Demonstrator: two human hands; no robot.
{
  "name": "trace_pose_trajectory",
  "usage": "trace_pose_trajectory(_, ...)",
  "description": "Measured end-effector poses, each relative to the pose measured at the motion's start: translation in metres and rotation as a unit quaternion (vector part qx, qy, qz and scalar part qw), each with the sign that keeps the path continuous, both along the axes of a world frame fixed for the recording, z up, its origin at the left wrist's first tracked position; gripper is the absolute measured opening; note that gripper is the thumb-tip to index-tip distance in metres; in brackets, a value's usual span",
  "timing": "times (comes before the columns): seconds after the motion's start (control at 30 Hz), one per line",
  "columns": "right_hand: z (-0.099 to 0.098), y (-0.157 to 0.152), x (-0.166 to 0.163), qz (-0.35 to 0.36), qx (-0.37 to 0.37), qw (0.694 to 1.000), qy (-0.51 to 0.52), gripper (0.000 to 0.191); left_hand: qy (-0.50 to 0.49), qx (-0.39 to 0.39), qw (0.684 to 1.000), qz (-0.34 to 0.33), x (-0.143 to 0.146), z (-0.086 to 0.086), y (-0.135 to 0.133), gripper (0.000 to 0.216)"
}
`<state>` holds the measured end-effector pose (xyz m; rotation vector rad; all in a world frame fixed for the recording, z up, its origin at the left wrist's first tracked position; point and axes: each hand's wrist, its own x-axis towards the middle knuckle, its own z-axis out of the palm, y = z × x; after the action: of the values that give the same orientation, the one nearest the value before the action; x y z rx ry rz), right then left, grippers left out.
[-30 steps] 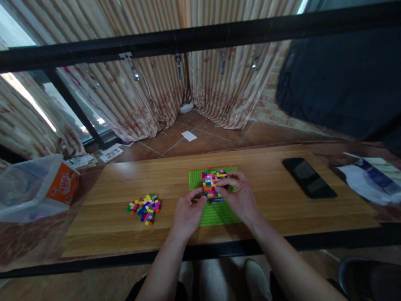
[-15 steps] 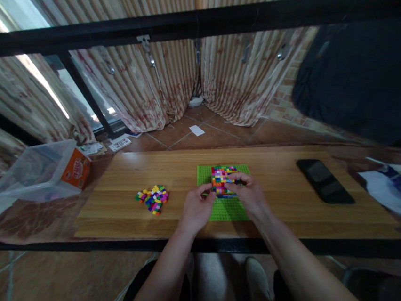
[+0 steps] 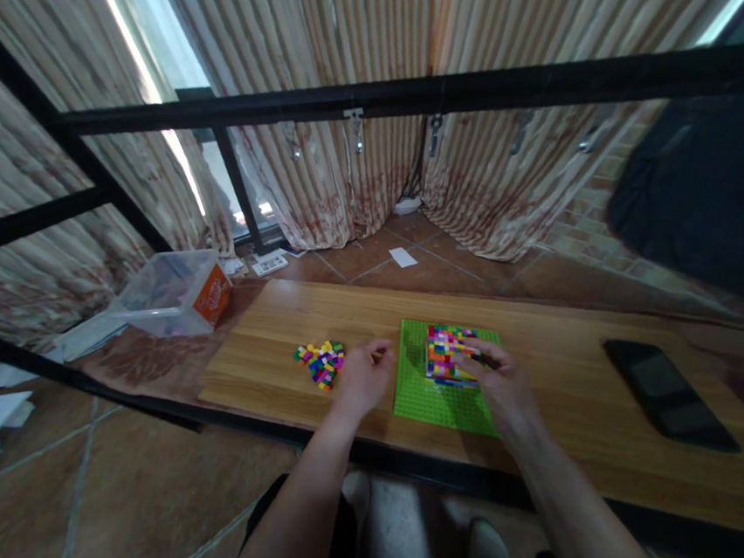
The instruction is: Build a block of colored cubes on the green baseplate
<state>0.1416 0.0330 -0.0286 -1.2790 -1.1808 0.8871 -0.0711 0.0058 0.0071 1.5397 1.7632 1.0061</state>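
Observation:
A many-coloured block built of toy bricks [image 3: 447,356] stands on the green baseplate [image 3: 413,397]. My right hand [image 3: 507,384] grips its right side, thumb and fingers against the bricks, covering part of it. Left of the baseplate, my left hand [image 3: 362,379] hovers over the wood with fingers loosely bent. A gap shows between its thumb and forefinger, and I see nothing held there. Just beyond it on the left lies a pile of loose toy bricks [image 3: 323,362] in mixed colours.
The wooden tabletop [image 3: 261,338] has a black phone [image 3: 667,391] on its right part. Off the left end stands a clear plastic box [image 3: 173,291] with an orange label. A black metal bar [image 3: 389,96] crosses in front of the curtains [image 3: 474,175].
My left hand has come away from the brick block and moved left toward the loose pile. My right hand stays on the block. The camera view has turned left.

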Motion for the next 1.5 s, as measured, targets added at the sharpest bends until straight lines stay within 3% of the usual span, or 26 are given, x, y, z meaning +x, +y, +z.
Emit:
trace_pose_trajectory(0.1, 0.004, 0.000, 0.008, -0.047, 0.009, 0.998, -0.026, 0.036, 0.156, -0.023, 0.978, 0.139, -0.045, 0.008, 0.002, 0.028)
trace_pose_trajectory(0.2, 0.006, 0.001, 0.012, -0.070, 0.021, 0.996, -0.043, 0.032, 0.196, -0.045, 0.959, 0.199, -0.087, 0.009, 0.000, 0.034)
trace_pose_trajectory(0.33, 0.005, 0.002, 0.010, -0.064, 0.018, 0.996, -0.053, 0.030, 0.227, -0.063, 0.954, 0.186, -0.114, 0.001, -0.004, 0.034)
trace_pose_trajectory(0.6, 0.009, 0.003, 0.009, -0.094, 0.018, 0.993, -0.064, 0.025, 0.226, -0.044, 0.962, 0.150, -0.110, -0.003, 0.001, 0.025)
trace_pose_trajectory(0.73, 0.017, 0.000, 0.009, -0.115, 0.024, 0.991, -0.060, 0.025, 0.165, -0.011, 0.976, 0.145, -0.095, 0.002, 0.003, 0.022)
trace_pose_trajectory(0.83, 0.025, -0.005, 0.003, -0.113, 0.046, 0.991, -0.059, 0.024, -0.026, 0.058, 0.994, 0.086, -0.065, 0.003, 0.004, 0.019)
trace_pose_trajectory(0.93, 0.034, -0.015, -0.006, -0.051, 0.066, 0.995, -0.062, 0.022, -0.171, 0.077, 0.982, 0.001, -0.026, 0.003, 0.002, 0.018)
trace_pose_trajectory(1.03, 0.041, -0.027, -0.015, 0.037, 0.109, 0.988, -0.099, 0.021, -0.245, 0.063, 0.966, -0.045, 0.004, 0.005, 0.000, 0.020)
trace_pose_trajectory(1.17, 0.045, -0.038, -0.021, 0.108, 0.120, 0.977, -0.137, 0.019, -0.251, 0.061, 0.964, -0.071, 0.026, 0.010, -0.002, 0.018)
trace_pose_trajectory(1.37, 0.046, -0.039, -0.020, 0.095, 0.112, 0.975, -0.169, 0.015, -0.237, 0.045, 0.965, -0.107, 0.046, 0.013, -0.006, 0.020)
trace_pose_trajectory(1.5, 0.048, -0.037, -0.012, 0.099, 0.113, 0.971, -0.186, 0.016, -0.229, 0.038, 0.969, -0.091, 0.051, 0.010, -0.006, 0.021)
